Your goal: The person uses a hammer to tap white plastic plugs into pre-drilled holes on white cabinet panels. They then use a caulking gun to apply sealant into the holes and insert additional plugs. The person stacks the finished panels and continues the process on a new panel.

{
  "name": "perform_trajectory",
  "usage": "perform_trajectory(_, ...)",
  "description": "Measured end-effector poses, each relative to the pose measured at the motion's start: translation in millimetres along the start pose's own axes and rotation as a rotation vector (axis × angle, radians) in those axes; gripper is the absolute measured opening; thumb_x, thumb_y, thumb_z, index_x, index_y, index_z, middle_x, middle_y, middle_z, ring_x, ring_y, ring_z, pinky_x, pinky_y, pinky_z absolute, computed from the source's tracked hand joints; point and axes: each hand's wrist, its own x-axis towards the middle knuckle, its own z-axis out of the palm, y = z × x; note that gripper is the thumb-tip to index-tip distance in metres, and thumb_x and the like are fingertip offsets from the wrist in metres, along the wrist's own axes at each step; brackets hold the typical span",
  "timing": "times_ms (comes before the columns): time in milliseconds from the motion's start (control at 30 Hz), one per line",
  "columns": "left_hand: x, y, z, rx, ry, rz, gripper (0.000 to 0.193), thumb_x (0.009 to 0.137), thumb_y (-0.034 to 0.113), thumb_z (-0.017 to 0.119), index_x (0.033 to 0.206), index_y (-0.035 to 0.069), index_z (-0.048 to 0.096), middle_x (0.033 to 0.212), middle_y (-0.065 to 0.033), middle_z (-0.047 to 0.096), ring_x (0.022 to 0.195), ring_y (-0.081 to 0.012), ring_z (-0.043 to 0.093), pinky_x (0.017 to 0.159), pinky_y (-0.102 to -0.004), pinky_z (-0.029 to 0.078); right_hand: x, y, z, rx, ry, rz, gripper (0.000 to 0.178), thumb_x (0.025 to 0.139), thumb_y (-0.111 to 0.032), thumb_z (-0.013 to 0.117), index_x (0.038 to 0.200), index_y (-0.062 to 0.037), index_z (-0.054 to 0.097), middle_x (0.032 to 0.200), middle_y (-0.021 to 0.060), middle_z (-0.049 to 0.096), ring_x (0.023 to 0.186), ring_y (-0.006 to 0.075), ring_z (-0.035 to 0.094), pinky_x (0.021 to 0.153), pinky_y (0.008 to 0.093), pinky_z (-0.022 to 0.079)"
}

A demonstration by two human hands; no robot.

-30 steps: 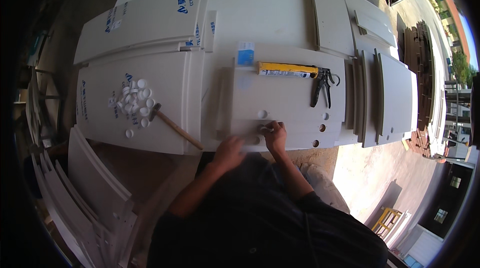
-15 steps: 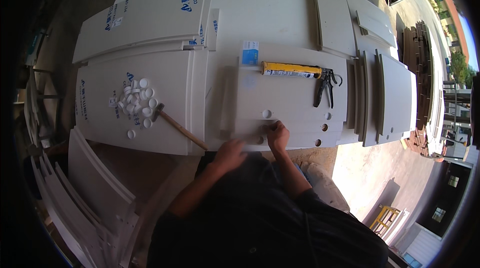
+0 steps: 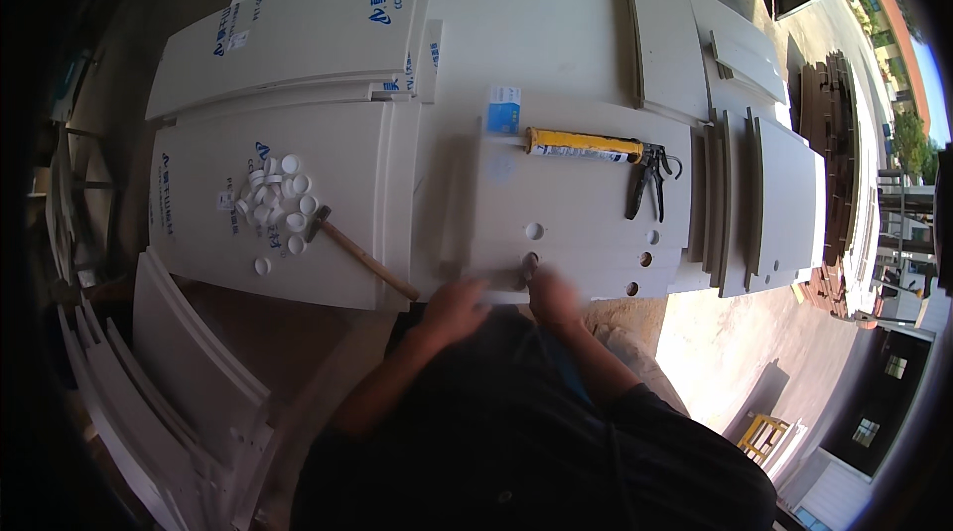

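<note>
My right hand (image 3: 554, 299), smeared by motion, is at the near edge of a pale board (image 3: 586, 184), its fingers by a round hole (image 3: 531, 259). Whether those fingers hold anything is too blurred to make out. To its left, my left hand (image 3: 457, 309) hovers at the same edge, its fingertips blurred. A round recess with a pale inside (image 3: 534, 231) lies just beyond the right hand. On the board's right part are a similar pale round (image 3: 652, 237) and two dark-brown holes (image 3: 646, 259). Across the board rests a yellow and black caulking gun (image 3: 586, 145).
A heap of white round caps (image 3: 270, 196) lies on a printed panel (image 3: 338, 164) at the left. Beside it is a hammer with a wooden handle (image 3: 362, 259). More panels (image 3: 784, 203) are stacked at the right, and a blue card (image 3: 504, 112) lies near the gun's nozzle.
My right hand has drawn back toward me and slightly right, uncovering the hole it was over. My left hand stays in nearly the same place. The view has shifted slightly.
</note>
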Motion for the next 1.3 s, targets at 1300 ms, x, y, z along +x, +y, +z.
perform_trajectory(1300, 66.3, 95.8, 3.4, -0.332, 0.205, 0.001, 0.015, 0.087, 0.011, 0.079, 0.091, -0.001, 0.07, 0.083, -0.0083, 0.071, 0.074, -0.0178, 0.07, 0.071, -0.0328, 0.056, -43.8, 0.9, -67.8, 1.584, 0.061, 0.077, 0.043, 0.096, -0.018, 0.079, 0.135, -0.0024, 0.066, 0.11, 0.0072, 0.074, 0.095, 0.0142, 0.068, 0.086, 0.0325, 0.058)
